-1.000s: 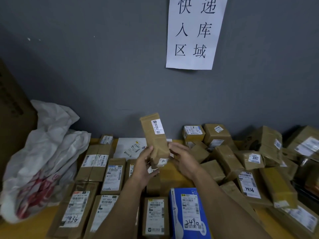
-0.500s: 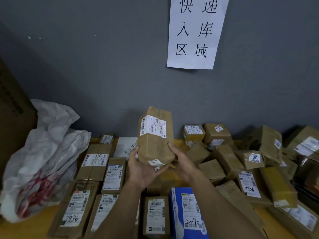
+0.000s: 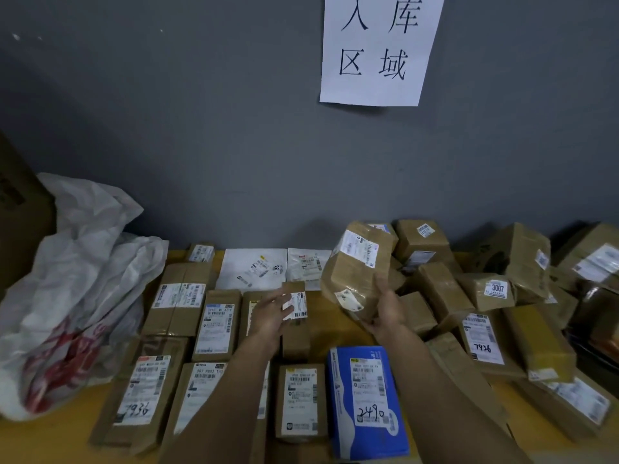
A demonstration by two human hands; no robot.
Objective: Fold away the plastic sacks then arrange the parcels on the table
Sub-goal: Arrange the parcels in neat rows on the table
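Right hand [image 3: 388,309] grips the brown parcel [image 3: 355,276] from below, fingers curled round its lower edge. The parcel is held tilted above the table [image 3: 47,443], right of centre. It is wrapped in glossy brown tape, with a white shipping label on its upper face and a smaller sticker near its lower end. Left hand [image 3: 271,313] is spread, fingers straight, over a small parcel [image 3: 298,304]; contact cannot be confirmed. A crumpled white plastic sack [image 3: 73,296] lies at far left.

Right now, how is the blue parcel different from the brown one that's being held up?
The blue parcel is bright blue; the brown parcel is plain cardboard colour. The blue parcel lies flat on the table; the brown parcel is tilted in the air, held by the right hand. Both carry white labels.
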